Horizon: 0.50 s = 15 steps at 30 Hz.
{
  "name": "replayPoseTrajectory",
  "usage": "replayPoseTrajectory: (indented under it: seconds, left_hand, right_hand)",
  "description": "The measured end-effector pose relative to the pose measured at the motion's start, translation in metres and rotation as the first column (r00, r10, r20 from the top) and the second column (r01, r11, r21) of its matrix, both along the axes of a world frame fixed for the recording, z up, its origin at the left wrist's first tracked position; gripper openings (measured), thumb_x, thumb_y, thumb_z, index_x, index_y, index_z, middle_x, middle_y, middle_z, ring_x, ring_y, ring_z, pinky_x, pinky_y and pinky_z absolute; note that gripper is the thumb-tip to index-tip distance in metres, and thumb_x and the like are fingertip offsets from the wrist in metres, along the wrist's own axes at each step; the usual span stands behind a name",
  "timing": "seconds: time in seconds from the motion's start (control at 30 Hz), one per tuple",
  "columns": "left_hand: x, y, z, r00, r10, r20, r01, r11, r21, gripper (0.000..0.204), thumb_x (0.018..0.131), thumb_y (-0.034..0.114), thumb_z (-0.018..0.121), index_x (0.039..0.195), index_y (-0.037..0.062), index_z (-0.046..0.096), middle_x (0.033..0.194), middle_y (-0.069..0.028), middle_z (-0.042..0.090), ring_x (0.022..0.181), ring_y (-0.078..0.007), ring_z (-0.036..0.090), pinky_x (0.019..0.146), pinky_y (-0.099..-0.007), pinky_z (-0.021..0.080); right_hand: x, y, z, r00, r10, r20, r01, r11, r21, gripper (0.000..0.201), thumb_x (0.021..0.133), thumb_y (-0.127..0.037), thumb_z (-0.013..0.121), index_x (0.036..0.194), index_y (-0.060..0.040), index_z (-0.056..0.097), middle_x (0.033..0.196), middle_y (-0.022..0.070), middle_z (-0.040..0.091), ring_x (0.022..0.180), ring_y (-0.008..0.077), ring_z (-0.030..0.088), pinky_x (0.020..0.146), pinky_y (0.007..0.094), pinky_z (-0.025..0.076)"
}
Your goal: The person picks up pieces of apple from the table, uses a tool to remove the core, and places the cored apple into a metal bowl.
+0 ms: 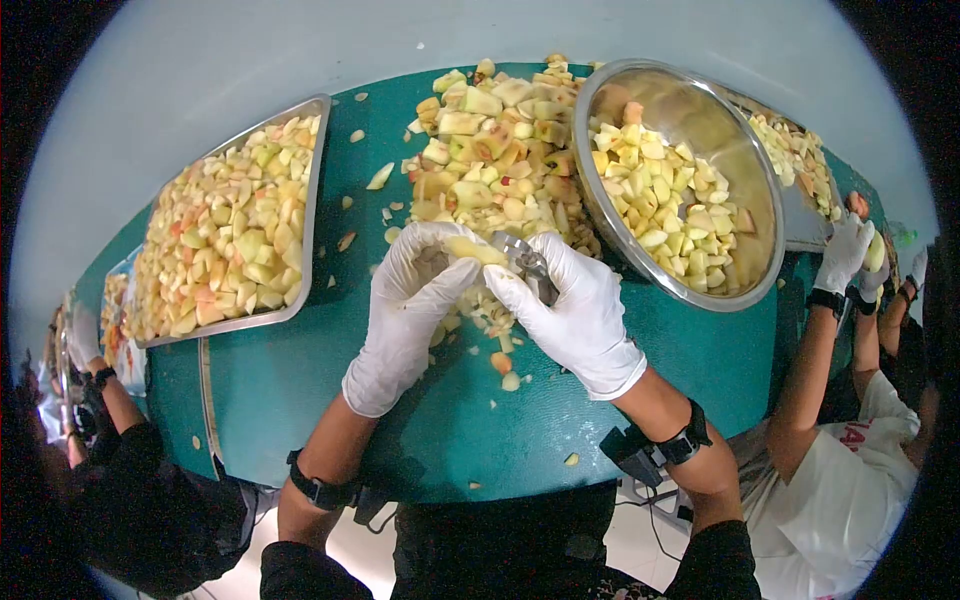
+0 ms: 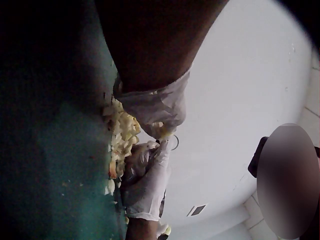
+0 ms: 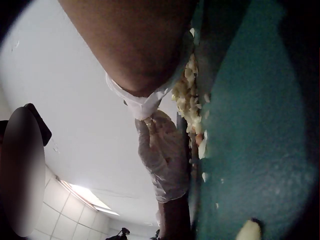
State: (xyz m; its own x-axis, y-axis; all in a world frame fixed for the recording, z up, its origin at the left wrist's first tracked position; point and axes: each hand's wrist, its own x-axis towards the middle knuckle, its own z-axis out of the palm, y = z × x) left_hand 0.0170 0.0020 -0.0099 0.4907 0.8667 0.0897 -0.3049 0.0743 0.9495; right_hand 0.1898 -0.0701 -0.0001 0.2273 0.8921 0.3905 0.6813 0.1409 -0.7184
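My gloved left hand [image 1: 400, 315] pinches a pale yellow piece of apple [image 1: 478, 251] between thumb and fingers. Just right of it, my gloved right hand [image 1: 585, 325] grips a small silver metal tool [image 1: 520, 252] whose upper end reaches beside the piece; its exact kind I cannot tell. In the left wrist view a thin curved metal edge [image 2: 175, 142] sticks out past the right hand's fingers. Both hands are over the near side of a heap of cut apple [image 1: 495, 150] on the green table [image 1: 300, 400].
A metal tray [image 1: 318, 190] of apple chunks stands on the left. On the right, a steel bowl [image 1: 590, 170] with more chunks leans tilted toward me. Scraps [image 1: 502, 363] lie near my wrists. Other people's gloved hands work at both sides, one by a far-right tray [image 1: 808, 245].
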Motion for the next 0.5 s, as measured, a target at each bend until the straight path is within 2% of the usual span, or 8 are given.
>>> replayPoseTrajectory:
  seconds: [0.13,0.43,0.5]
  left_hand:
    - [-0.0001,-0.0018,0.0022,1.0,0.013,-0.021,-0.012,1.0,0.006,0.024,0.096,0.0,0.067,0.119,0.004,0.062,0.114,-0.0058,0.069,0.105,-0.0138,0.064,0.096,-0.0306,0.052]
    - [0.0007,-0.0018,-0.0023,0.999,0.016,-0.034,-0.016,1.0,0.01,0.022,0.097,0.001,0.067,0.118,0.004,0.062,0.112,-0.0053,0.069,0.105,-0.0128,0.064,0.095,-0.0291,0.052]
    - [-0.0006,0.0,-0.0042,0.999,0.01,-0.045,-0.009,1.0,0.014,0.022,0.097,0.001,0.067,0.118,0.0041,0.062,0.112,-0.005,0.069,0.105,-0.0124,0.064,0.095,-0.0288,0.052]
  right_hand:
    - [0.0016,-0.0011,0.0001,0.994,-0.005,0.111,0.001,0.999,0.038,0.034,0.09,-0.04,0.076,0.088,-0.0096,0.061,0.071,0.0127,0.064,0.061,0.0332,0.067,0.053,0.0431,0.051]
    - [0.0028,-0.0019,-0.0018,0.995,-0.011,0.098,0.008,1.0,0.024,0.038,0.09,-0.042,0.076,0.083,-0.0088,0.06,0.07,0.0138,0.063,0.06,0.0346,0.065,0.051,0.0442,0.049]
    - [0.0014,-0.003,0.0014,0.999,-0.009,0.042,0.01,1.0,-0.028,0.039,0.09,-0.043,0.076,0.081,-0.0083,0.06,0.068,0.0135,0.063,0.059,0.0348,0.065,0.051,0.0441,0.048]
